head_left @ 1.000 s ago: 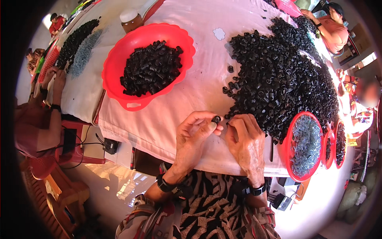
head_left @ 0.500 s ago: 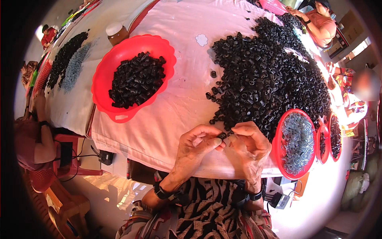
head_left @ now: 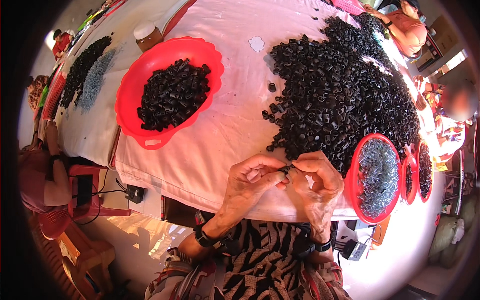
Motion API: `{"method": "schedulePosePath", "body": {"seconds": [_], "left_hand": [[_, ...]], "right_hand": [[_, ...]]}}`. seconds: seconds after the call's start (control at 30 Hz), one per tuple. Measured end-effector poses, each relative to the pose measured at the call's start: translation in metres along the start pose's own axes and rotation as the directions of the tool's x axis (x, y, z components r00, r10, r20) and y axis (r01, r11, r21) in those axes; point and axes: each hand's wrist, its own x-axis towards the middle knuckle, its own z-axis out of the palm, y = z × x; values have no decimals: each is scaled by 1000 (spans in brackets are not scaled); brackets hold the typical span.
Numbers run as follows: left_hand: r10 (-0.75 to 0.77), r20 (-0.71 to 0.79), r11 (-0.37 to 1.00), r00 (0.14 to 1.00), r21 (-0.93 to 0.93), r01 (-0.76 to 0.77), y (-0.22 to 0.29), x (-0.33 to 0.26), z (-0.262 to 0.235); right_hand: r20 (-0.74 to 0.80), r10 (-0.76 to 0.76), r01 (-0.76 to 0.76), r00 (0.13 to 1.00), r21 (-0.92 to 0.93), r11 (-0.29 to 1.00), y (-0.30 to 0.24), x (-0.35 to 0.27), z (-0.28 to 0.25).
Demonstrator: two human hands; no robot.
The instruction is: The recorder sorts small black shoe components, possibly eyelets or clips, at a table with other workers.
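Close to the table's near edge, a small black plastic piece (head_left: pixel 285 169) is pinched between the thumb and fingers of my left hand (head_left: pixel 247 184). My right hand (head_left: pixel 317 181) meets it there, its thumb and forefinger pressed together at the piece's right side; what those fingertips hold is too small and covered to make out. Just beyond my hands spreads a big heap of black plastic ring-like pieces (head_left: pixel 332 95). A red scalloped basin (head_left: pixel 134 70) at the left contains more black pieces (head_left: pixel 172 95). Right of my right hand, a red basket (head_left: pixel 354 197) holds tiny clear bluish pieces (head_left: pixel 378 175).
Two smaller red baskets with dark pieces, one of them a narrow basket (head_left: pixel 409 197), stand farther right. A lidded jar (head_left: pixel 147 36) is behind the basin. A white paper cutout (head_left: pixel 256 44) lies on the pink cloth (head_left: pixel 235 95). Other people sit around the tables.
The black piece has turned slightly between my fingers, and my right fingertips have closed in on it. The view has shifted a little.
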Motion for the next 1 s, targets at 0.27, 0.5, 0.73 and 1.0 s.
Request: {"method": "schedulePosePath", "body": {"seconds": [0.27, 0.5, 0.73, 1.0], "left_hand": [[17, 16, 1000, 1000, 11, -17, -3, 1, -2], [43, 7, 999, 999, 25, -43, -4, 4, -3], [19, 32, 1000, 999, 4, -19, 0, 4, -5], [-49, -67, 999, 997, -25, 47, 8, 4, 6]], "right_hand": [[66, 80, -83, 995, 52, 995, -8, 6, -5], [61, 139, -148, 988, 208, 967, -5, 5, 1], [91, -68, 77, 994, -105, 992, -5, 2, -3], [182, -252, 293, 950, -251, 923, -1, 2, -1]]}}
